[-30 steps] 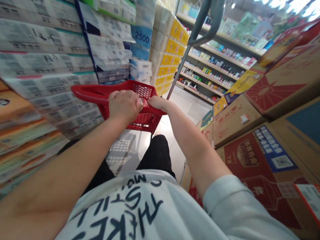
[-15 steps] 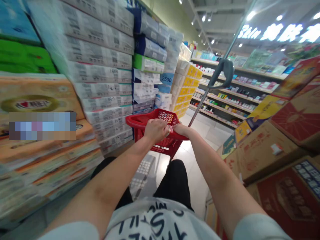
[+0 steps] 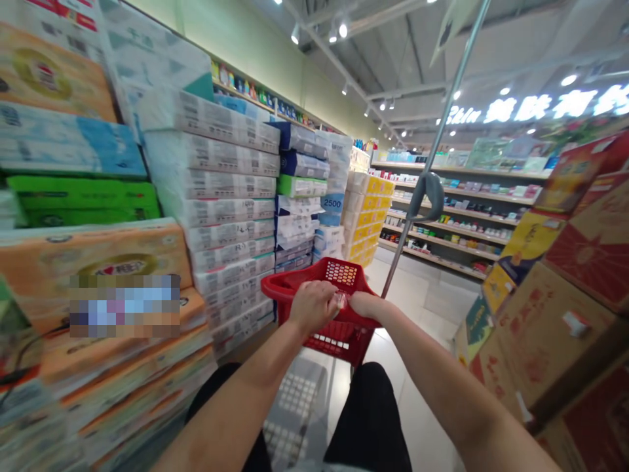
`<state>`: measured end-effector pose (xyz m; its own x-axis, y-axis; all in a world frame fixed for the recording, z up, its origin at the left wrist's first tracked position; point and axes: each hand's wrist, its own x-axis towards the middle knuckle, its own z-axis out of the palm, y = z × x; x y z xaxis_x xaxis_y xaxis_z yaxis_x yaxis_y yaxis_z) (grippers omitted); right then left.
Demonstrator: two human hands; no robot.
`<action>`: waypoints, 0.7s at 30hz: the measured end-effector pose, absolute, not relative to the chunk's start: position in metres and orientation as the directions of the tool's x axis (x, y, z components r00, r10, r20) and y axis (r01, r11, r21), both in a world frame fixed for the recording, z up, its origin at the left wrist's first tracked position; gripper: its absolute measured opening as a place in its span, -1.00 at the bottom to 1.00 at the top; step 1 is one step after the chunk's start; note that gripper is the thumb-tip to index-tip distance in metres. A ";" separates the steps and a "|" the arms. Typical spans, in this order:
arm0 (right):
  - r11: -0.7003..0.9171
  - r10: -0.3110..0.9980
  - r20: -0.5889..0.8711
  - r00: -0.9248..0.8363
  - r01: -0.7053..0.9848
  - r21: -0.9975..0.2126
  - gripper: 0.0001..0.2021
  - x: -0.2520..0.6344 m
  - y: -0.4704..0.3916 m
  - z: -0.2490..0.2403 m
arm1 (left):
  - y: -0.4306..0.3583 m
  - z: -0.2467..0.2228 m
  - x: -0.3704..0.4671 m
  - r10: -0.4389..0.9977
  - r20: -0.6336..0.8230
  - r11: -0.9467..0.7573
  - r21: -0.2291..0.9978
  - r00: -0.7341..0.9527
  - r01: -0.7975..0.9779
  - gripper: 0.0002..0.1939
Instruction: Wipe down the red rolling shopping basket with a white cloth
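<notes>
A red plastic shopping cart (image 3: 339, 331) with a holed basket stands right in front of my knees. My left hand (image 3: 314, 307) is wrapped over the near edge of it, on its handle. Close beside it, my right hand (image 3: 366, 305) grips the same handle, its fingers mostly hidden behind the wrist. A small pale patch shows on the handle between the two hands. Just past the cart a slanting metal pole (image 3: 405, 229) rises, with a grey hook-like grip (image 3: 426, 196) on it.
Tall stacks of wrapped tissue packs (image 3: 230, 190) line the left side. Cardboard boxes (image 3: 545, 334) are piled on the right. Shelves of small goods (image 3: 457, 226) run across the back, with yellow-and-white packs (image 3: 368, 210) before them. Pale floor tiles (image 3: 407, 354) lie between.
The view has tilted up, so the cart, hands and stacks sit lower in the picture, and more ceiling and upper left stacks show. Both hands remain on the cart.
</notes>
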<state>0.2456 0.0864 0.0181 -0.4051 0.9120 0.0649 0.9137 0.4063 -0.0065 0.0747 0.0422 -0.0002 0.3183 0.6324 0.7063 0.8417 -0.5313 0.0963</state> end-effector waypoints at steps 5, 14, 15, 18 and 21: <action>0.440 0.897 -0.032 -0.440 0.886 0.147 -0.81 0.245 0.099 0.020 | 0.058 0.002 0.076 0.645 0.677 -0.567 0.111 0.355 0.816 -0.74; 0.358 0.932 0.015 -0.363 0.925 0.128 -0.69 0.270 0.144 0.023 | 0.115 0.002 0.110 0.746 0.612 -0.432 0.143 0.263 0.891 -0.70; 0.349 0.936 0.005 -0.351 0.931 0.105 -0.69 0.271 0.149 0.023 | 0.119 0.001 0.111 0.747 0.611 -0.427 0.138 0.263 0.894 -0.69; 0.309 0.951 -0.014 -0.309 0.951 0.034 -0.70 0.271 0.162 0.024 | 0.126 -0.002 0.111 0.726 0.617 -0.456 0.102 0.303 0.884 -0.68; 0.247 0.969 -0.019 -0.247 0.969 -0.029 -0.71 0.268 0.171 0.021 | 0.128 -0.003 0.110 0.712 0.627 -0.468 0.089 0.316 0.879 -0.71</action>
